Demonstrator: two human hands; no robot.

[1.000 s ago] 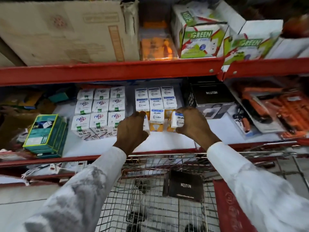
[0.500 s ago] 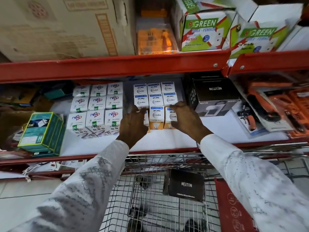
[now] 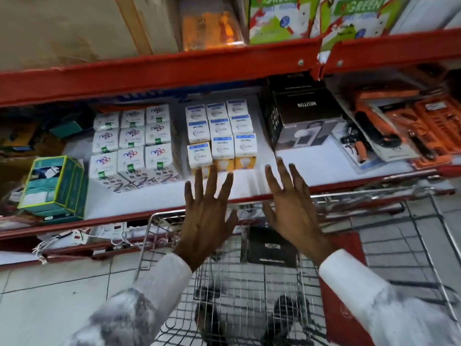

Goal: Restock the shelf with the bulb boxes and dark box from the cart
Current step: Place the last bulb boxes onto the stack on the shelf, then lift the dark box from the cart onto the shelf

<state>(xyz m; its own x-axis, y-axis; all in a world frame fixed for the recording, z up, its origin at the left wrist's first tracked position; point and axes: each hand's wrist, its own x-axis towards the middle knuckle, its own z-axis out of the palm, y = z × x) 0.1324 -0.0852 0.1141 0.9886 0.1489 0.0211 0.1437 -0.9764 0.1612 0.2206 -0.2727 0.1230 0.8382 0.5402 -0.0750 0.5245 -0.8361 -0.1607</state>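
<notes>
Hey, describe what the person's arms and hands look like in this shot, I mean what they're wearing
Both arms are in long white sleeves with a faint grey mottled pattern, each ending in a plain white cuff at the wrist. The left hand and right hand are bare: no gloves. No rings, watch or bracelet show. The left sleeve and right sleeve look loose, and are blurred near the frame's bottom.

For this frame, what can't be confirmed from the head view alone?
- Cart floor: the left hand, right hand and both sleeves cover much of it, so any bulb boxes left there are hidden; only the dark box shows.
- Small print on the blue-topped bulb boxes: blurred, too small.
- Upper-shelf green boxes: cut off by the top edge.
- Rear of the shelf: shadowed under the red beam.
</notes>
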